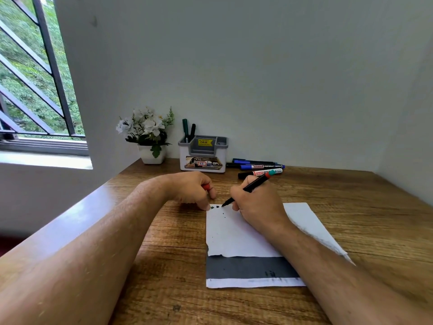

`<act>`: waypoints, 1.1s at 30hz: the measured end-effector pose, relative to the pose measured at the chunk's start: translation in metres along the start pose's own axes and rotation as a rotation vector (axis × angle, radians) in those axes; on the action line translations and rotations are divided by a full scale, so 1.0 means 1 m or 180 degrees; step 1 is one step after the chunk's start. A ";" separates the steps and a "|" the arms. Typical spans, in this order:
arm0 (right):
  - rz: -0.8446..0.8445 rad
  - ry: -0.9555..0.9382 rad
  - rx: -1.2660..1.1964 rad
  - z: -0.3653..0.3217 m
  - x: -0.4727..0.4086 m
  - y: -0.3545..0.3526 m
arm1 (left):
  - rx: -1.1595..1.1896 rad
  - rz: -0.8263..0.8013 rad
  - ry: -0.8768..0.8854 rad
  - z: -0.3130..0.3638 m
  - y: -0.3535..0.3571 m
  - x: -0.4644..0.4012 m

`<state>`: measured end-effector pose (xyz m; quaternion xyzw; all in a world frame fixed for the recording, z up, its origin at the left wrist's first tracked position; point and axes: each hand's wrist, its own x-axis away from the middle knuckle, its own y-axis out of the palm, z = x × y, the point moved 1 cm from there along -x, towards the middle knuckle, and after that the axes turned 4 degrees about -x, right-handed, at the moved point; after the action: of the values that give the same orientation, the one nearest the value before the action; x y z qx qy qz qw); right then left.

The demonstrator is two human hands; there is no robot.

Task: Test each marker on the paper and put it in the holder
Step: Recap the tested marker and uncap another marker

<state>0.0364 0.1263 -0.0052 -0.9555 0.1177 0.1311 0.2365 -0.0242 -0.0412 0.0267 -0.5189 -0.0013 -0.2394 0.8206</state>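
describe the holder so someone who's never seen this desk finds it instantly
Look along the back edge of the wooden table, against the wall. The holder stands there between a white pot of white flowers on its left and a row of loose markers lying on its right. It is the only white box with a grey compartment insert, a yellow price sticker, and two dark markers upright in its left slot.

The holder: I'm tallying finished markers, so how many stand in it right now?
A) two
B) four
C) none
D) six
A: two dark markers stand upright in the left compartment of the holder, while the right hand writes on the paper with another and several lie on the table.
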 end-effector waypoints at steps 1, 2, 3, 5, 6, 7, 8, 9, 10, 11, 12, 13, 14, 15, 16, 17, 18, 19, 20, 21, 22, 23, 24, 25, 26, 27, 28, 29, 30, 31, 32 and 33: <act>0.0032 0.0003 -0.0017 0.000 0.000 0.000 | 0.0000 -0.0002 0.0006 0.000 0.000 0.000; 0.0057 0.0006 -0.0032 0.000 -0.001 0.000 | -0.0001 -0.0003 0.0012 0.000 0.000 0.000; 0.0057 0.0005 -0.0030 0.000 0.000 0.000 | 0.0001 -0.0004 0.0016 0.000 0.000 0.000; 0.0016 -0.0013 0.0009 0.000 0.000 0.000 | 0.0019 -0.0004 0.0026 0.001 -0.001 0.000; 0.0012 -0.0029 0.0017 0.000 0.000 0.000 | 0.0026 -0.0004 0.0029 0.001 -0.001 0.000; 0.0025 -0.0044 0.0016 0.000 0.000 -0.001 | 0.0025 -0.0004 0.0034 0.001 -0.001 0.000; 0.0038 -0.0052 0.0013 0.000 0.000 -0.001 | 0.0022 -0.0004 0.0039 0.001 -0.001 0.000; 0.0038 -0.0052 0.0014 0.000 0.000 -0.002 | 0.0024 0.0000 0.0043 0.000 -0.001 0.000; 0.0028 -0.0049 0.0017 0.000 0.000 -0.002 | 0.0031 0.0007 0.0048 0.000 -0.001 0.000; 0.0020 -0.0046 0.0016 0.000 0.000 -0.002 | 0.0040 0.0013 0.0051 0.000 -0.001 0.000; 0.0025 -0.0043 0.0003 0.000 -0.001 -0.002 | 0.0048 0.0015 0.0052 -0.001 -0.002 0.000; 0.0043 -0.0039 -0.0018 0.000 -0.001 -0.002 | 0.0054 0.0015 0.0052 -0.001 -0.001 0.000; 0.0065 -0.0036 -0.0041 0.000 -0.001 -0.002 | 0.0062 0.0014 0.0051 -0.001 -0.001 0.001; 0.0080 -0.0037 -0.0057 0.000 -0.001 -0.002 | 0.0071 0.0011 0.0049 -0.001 -0.001 0.001; 0.0082 -0.0039 -0.0067 0.000 -0.001 -0.001 | 0.0077 0.0008 0.0046 0.000 -0.001 0.001; 0.0073 -0.0037 -0.0074 0.000 -0.001 -0.001 | 0.0080 0.0007 0.0043 -0.001 -0.001 0.001; 0.0065 -0.0029 -0.0080 0.000 -0.001 -0.001 | 0.0079 0.0010 0.0039 -0.001 -0.001 0.001; 0.0062 -0.0019 -0.0083 0.000 -0.001 -0.001 | 0.0079 0.0011 0.0035 -0.001 -0.001 0.001; 0.0063 -0.0013 -0.0087 0.000 -0.002 -0.001 | 0.0080 0.0011 0.0031 -0.001 -0.001 0.001; 0.0065 -0.0011 -0.0091 0.000 -0.002 -0.002 | 0.0081 0.0010 0.0028 -0.001 -0.001 0.001; 0.0066 -0.0013 -0.0098 0.000 -0.002 -0.002 | 0.0080 0.0008 0.0026 -0.001 -0.001 0.001; 0.0064 -0.0014 -0.0105 0.000 -0.001 -0.002 | 0.0079 0.0006 0.0023 -0.001 -0.001 0.001; 0.0056 -0.0017 -0.0113 -0.001 -0.001 -0.002 | 0.0079 0.0001 0.0022 0.000 -0.001 0.001; 0.0041 -0.0021 -0.0118 -0.001 0.000 -0.002 | 0.0076 -0.0005 0.0024 0.000 -0.001 0.001; 0.0021 -0.0022 -0.0121 -0.001 0.000 -0.001 | 0.0073 -0.0012 0.0026 0.000 -0.001 0.001; 0.0001 -0.0016 -0.0122 -0.001 0.000 -0.001 | 0.0072 -0.0015 0.0027 0.000 -0.001 0.001; -0.0010 -0.0005 -0.0119 -0.001 0.000 -0.001 | 0.0070 -0.0014 0.0026 0.000 -0.001 0.001; -0.0008 0.0001 -0.0110 -0.001 0.000 -0.001 | 0.0065 -0.0013 0.0026 0.000 -0.001 0.001; 0.0004 0.0000 -0.0104 -0.001 0.000 -0.001 | 0.0056 -0.0013 0.0025 0.000 -0.001 0.001; 0.0016 -0.0004 -0.0112 -0.001 -0.001 -0.001 | 0.0050 -0.0016 0.0022 0.000 -0.001 0.001; 0.0022 -0.0005 -0.0129 -0.001 0.000 -0.001 | 0.0050 -0.0018 0.0022 0.000 -0.001 0.001; 0.0023 -0.0001 -0.0134 -0.001 0.000 -0.001 | 0.0054 -0.0015 0.0024 0.000 -0.001 0.000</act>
<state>0.0369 0.1266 -0.0038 -0.9598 0.1183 0.1346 0.2159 -0.0245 -0.0420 0.0275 -0.5111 -0.0014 -0.2433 0.8244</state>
